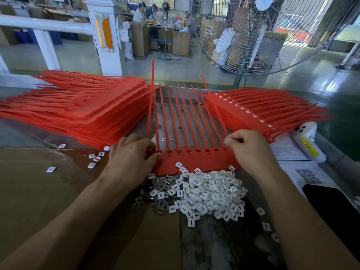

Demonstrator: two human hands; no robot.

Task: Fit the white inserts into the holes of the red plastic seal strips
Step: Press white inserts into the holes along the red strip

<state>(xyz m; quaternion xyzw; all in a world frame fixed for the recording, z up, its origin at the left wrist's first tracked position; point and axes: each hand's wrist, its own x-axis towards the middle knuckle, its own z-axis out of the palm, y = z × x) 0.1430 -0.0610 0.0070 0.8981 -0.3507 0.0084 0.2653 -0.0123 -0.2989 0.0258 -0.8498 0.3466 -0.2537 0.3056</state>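
Observation:
A red sheet of joined seal strips (pixel 196 160) lies flat in front of me, its long tails pointing away. A row of holes runs along it, and white inserts sit in several of them. My left hand (pixel 132 156) grips the sheet's left end, thumb and fingers curled at the first hole. My right hand (pixel 251 151) pinches the sheet's right end, where one tail lifts up. A heap of loose white inserts (pixel 210 193) lies just below the sheet, with grey ones (pixel 155 193) mixed in on its left.
A tall pile of red strip sheets (pixel 83 112) lies at the left. Another pile (pixel 263 114), with white inserts fitted, fans out at the right. Stray inserts (pixel 95 158) dot the brown cardboard (pixel 39 191). A white wrapped bundle (pixel 307 143), papers and a black phone (pixel 335 203) lie right.

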